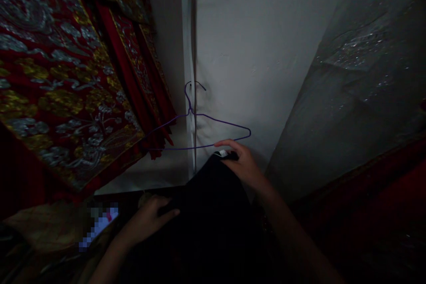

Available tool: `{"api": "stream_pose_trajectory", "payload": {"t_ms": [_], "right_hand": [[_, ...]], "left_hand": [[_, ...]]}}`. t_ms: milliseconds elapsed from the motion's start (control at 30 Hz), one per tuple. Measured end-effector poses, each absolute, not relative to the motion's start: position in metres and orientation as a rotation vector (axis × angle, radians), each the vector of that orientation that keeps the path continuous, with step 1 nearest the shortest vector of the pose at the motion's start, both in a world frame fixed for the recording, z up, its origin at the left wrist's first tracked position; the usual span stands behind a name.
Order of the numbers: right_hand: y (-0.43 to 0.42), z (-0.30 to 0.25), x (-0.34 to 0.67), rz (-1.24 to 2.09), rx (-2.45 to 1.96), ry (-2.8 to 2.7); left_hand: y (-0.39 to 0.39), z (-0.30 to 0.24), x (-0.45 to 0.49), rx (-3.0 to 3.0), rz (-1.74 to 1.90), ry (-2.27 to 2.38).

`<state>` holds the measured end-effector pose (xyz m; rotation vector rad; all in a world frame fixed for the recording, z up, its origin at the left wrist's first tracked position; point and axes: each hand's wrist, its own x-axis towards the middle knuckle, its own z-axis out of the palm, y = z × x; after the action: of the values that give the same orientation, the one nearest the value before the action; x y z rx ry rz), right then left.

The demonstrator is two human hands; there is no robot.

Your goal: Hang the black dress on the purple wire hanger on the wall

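A dark garment (213, 213) with a small white label (223, 153) at its top edge spreads across the lower middle. My right hand (242, 164) pinches its upper corner beside the label, the index finger reaching to the lower bar of a purple wire hanger (221, 120). The hanger stays up against a pale vertical strip, its hook curving near the strip. Lower on the left, my left hand (155, 217) is closed on the side of the garment, thumb on top. Deep shadow hides the garment's folds and its exact kind.
Red cloth with gold and silver embroidery (66, 66) hangs at the left. A pale wall (253, 53) stands ahead, with the vertical strip (190, 22) along it. Shiny clear plastic sheeting (353, 84) covers the right side, near red fabric (386, 195). A blurred-out bright object (100, 227) lies lower left.
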<state>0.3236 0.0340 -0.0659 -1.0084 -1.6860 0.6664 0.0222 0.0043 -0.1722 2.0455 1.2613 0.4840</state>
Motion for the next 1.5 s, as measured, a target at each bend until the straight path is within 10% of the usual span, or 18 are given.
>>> {"api": "stream_pose_trajectory", "payload": {"t_ms": [600, 1000, 1500], "right_hand": [[0.066, -0.092, 0.338, 0.687, -1.127, -1.901], [0.038, -0.091, 0.318, 0.701, -1.096, -1.854], [0.061, -0.048, 0.406, 0.331, -1.261, -1.585]], "left_hand": [[0.022, -0.156, -0.047, 2.107, 0.315, 1.406], [0.042, -0.062, -0.002, 2.099, 1.393, 1.53], [0.047, -0.019, 0.001, 2.455, 1.339, 1.632]]}}
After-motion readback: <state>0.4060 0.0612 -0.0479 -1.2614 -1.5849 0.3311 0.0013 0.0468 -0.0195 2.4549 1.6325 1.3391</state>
